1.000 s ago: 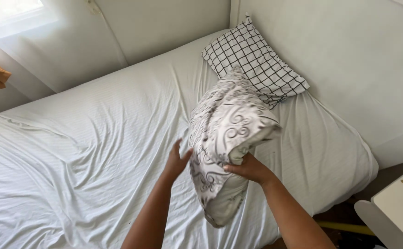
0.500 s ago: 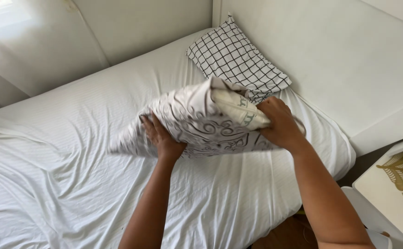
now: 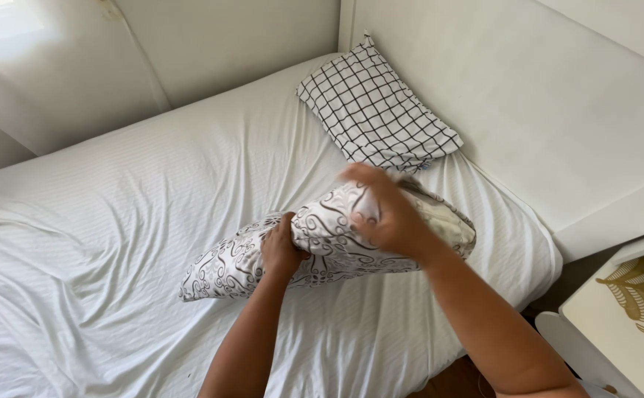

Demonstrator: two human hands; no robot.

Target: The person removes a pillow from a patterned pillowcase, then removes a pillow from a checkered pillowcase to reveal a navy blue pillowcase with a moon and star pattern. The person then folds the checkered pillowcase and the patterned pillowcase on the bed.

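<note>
Both hands grip a swirl-patterned pillow [image 3: 322, 247] that lies lengthwise over the white bed sheet [image 3: 116, 243]. Left hand [image 3: 281, 250] is clenched into the pillow's middle, bunching the fabric, while the right hand [image 3: 385, 217], blurred, closes over its upper end near the open edge of the case. Half a second ago the pillow was held higher, stretched between the hands; now it has dropped lower toward the mattress and the hands sit closer together. A checked pillow [image 3: 377, 110] rests at the head of the bed, just beyond. A white bedside table [image 3: 624, 317] with a gold leaf pattern stands at right.
</note>
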